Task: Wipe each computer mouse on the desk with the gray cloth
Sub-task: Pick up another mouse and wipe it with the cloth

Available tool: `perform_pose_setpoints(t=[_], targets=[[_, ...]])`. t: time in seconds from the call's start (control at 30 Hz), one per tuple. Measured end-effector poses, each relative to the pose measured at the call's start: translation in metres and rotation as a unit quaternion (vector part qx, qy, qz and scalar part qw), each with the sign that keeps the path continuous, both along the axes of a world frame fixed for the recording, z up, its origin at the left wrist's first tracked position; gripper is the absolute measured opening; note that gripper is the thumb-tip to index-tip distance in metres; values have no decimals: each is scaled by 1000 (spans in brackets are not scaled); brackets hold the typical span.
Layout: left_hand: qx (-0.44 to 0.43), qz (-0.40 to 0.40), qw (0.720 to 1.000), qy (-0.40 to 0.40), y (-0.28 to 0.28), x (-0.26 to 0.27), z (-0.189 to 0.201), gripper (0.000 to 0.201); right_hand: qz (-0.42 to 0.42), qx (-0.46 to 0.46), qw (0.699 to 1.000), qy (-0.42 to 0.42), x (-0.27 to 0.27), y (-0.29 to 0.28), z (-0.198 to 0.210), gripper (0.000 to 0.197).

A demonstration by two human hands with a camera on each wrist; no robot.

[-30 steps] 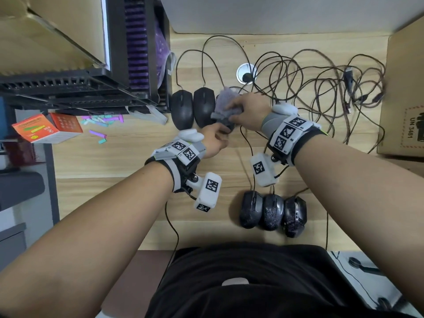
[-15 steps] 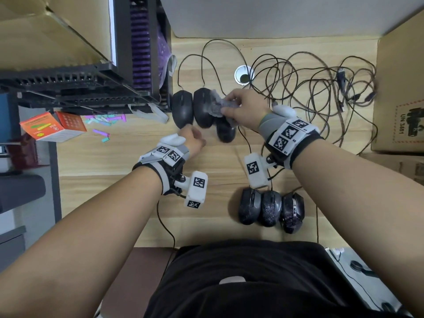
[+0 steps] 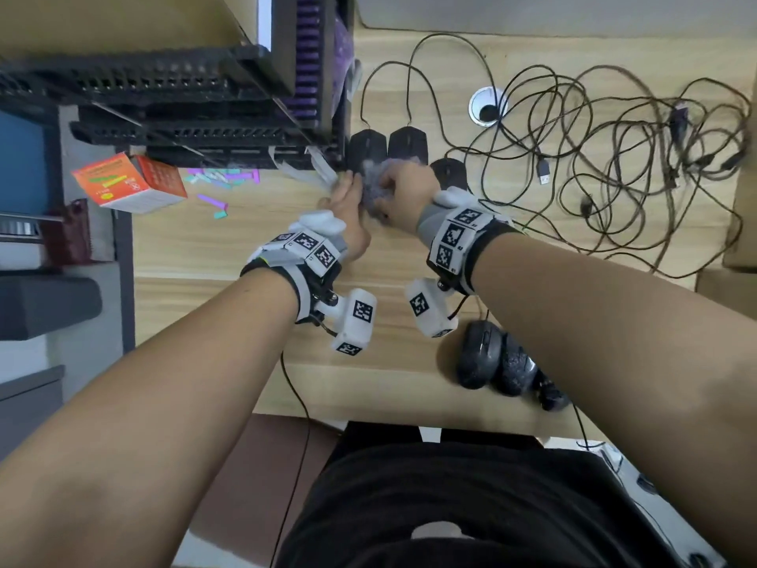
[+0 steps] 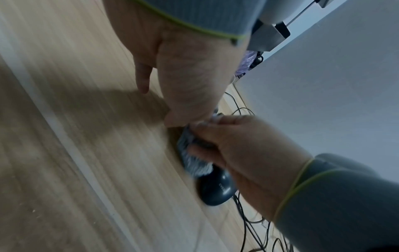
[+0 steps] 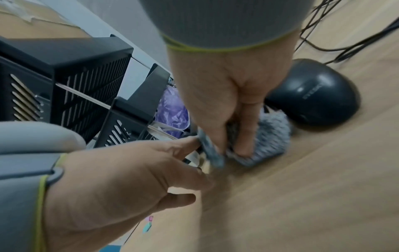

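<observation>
Three black mice stand in a back row: left mouse [image 3: 366,144], middle mouse [image 3: 408,143], right mouse [image 3: 449,173] [image 5: 313,95]. My right hand [image 3: 403,189] [image 5: 226,102] grips the gray cloth [image 3: 372,188] [image 5: 270,136] [image 4: 192,158] and presses it on the rear of the left and middle mice; which one it rubs is hidden. My left hand [image 3: 347,194] [image 5: 172,162] lies beside the cloth, straight fingers touching its left edge, thumb apart. Three more dark mice [image 3: 479,354] sit near the front edge, partly under my right forearm.
A black mesh rack [image 3: 205,116] stands directly left of the back mice. Tangled cables [image 3: 614,157] spread over the back right, near a cable grommet [image 3: 487,106]. An orange box [image 3: 127,182] and coloured bits [image 3: 221,178] lie at the left. A cardboard box [image 3: 743,198] borders the right.
Both hands have moved left along the back row, carrying the cloth from the right mouse onto the left pair. The right mouse now lies uncovered.
</observation>
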State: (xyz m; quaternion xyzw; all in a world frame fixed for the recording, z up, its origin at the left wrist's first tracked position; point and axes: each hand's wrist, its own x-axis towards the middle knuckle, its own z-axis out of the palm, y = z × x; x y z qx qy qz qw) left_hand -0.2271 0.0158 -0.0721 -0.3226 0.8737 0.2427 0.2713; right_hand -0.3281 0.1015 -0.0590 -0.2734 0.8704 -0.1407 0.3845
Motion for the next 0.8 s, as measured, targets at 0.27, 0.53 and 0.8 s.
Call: perform_pose_setpoints(t=[0.27, 0.53, 0.8], targets=[[-7, 41, 997, 66, 17, -8, 23, 61, -188, -52, 980, -51, -22, 72, 26, 14], [88, -56, 993, 50, 75, -23, 23, 61, -240, 17, 970, -29, -37, 108, 8, 17], [119, -41, 991, 46, 78, -40, 24, 76, -294, -53, 954, -31, -45, 101, 8, 15]])
